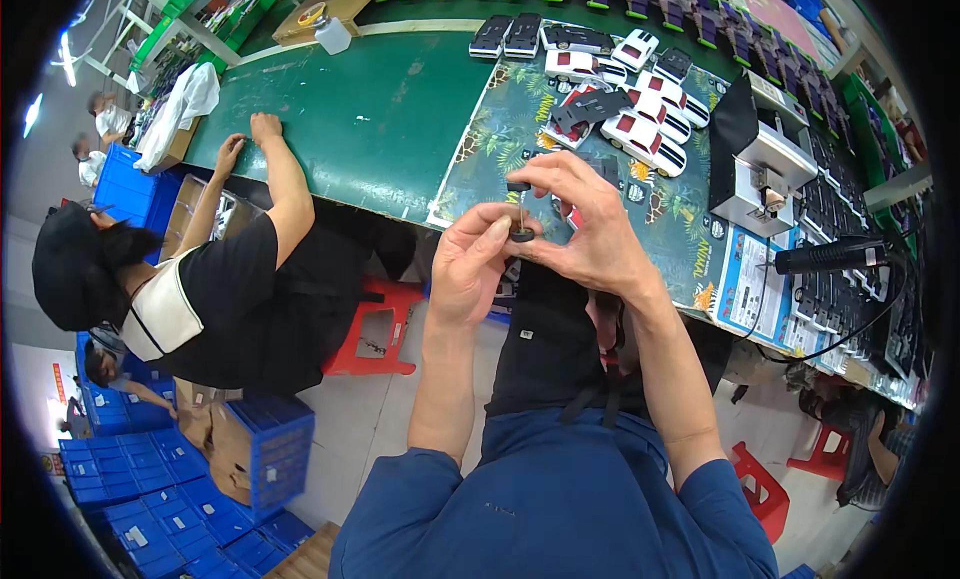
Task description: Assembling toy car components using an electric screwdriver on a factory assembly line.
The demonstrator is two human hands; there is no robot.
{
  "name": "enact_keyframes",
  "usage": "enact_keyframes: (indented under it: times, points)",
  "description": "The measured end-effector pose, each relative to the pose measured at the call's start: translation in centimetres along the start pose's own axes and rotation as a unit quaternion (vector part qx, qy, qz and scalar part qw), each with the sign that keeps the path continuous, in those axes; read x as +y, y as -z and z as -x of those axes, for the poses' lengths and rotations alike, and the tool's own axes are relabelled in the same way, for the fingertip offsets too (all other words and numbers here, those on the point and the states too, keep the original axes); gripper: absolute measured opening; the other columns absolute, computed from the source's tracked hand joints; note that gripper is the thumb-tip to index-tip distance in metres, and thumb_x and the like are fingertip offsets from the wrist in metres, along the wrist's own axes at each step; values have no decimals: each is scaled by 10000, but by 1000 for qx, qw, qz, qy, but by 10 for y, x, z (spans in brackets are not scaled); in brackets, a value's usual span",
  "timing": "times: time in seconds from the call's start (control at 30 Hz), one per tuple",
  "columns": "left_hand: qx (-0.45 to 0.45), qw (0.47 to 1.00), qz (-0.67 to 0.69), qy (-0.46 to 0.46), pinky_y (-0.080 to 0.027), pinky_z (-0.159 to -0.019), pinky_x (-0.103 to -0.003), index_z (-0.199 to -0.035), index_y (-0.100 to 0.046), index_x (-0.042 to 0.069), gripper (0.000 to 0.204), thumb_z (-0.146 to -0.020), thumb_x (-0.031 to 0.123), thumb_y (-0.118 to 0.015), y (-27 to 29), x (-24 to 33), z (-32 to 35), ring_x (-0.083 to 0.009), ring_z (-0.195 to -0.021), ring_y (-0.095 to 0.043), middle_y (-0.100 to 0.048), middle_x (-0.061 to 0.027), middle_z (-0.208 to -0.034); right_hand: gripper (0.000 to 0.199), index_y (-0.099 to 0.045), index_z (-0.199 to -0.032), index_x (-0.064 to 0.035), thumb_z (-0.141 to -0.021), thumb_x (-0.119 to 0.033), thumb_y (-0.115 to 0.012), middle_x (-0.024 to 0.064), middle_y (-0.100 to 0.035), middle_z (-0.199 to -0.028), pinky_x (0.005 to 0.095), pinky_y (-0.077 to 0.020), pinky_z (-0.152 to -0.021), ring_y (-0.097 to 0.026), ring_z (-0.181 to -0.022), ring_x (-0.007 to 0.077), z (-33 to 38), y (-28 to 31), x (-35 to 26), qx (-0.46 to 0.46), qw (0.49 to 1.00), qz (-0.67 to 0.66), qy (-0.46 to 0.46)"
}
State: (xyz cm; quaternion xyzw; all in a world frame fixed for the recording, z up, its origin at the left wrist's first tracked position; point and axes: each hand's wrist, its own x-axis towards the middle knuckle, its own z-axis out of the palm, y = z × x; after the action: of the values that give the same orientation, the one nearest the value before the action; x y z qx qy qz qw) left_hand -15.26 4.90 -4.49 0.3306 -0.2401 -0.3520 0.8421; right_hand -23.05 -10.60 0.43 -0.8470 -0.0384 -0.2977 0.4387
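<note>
A toy car's wheel axle (522, 235), a thin metal rod with a black wheel at either end, stands upright between my hands at the table's front edge. The thumb and fingers of my left hand (473, 264) close around its lower wheel. My right hand (600, 219) pinches the upper wheel with its fingertips, its thumb down near the lower one. Just beyond my hands, white toy cars (645, 142) with black stripes and red interiors lie in a loose group. Black car bases (592, 109) rest among them.
A white and black bench machine (765, 179) stands on the right. Near it lies a black corded cylindrical tool (832, 257). More black car bases (830, 209) line the right side. At left a co-worker (220, 269) sits by the green table (350, 119), near blue crates (270, 459).
</note>
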Motion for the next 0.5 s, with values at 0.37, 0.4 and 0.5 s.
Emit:
enact_keyframes:
  times: [0.37, 0.4, 0.5]
  points:
    - [7, 997, -80, -10, -533, -867, -301, -1120, -609, -45, 207, -923, 12, -639, -14, 2, 3, -173, -951, -668, -689, -148, -1029, 534, -634, -1152, -70, -648, -112, -805, 134, -619, -1143, 395, -538, -830, -639, -1009, 321, 12, 6, -1, 4, 1000, -3, -15]
    - [14, 995, -94, 0, -533, -855, -293, -1106, -617, -44, 202, -913, 8, -654, -15, 2, 1, -164, -939, -668, -695, -142, -1017, 582, -618, -1196, -67, -651, -115, -816, 144, -612, -1169, 401, -538, -842, -636, -1019, 329, 14, 8, -2, -8, 999, -17, -48]
    - [77, 976, -204, -13, -514, -748, -242, -1022, -669, -27, 156, -882, 30, -703, -11, -3, -17, -107, -828, -647, -714, -88, -928, 716, -561, -1300, -60, -653, -146, -855, 163, -591, -1233, 403, -539, -865, -628, -1043, 341, 26, 19, -9, 43, 998, -5, -38]
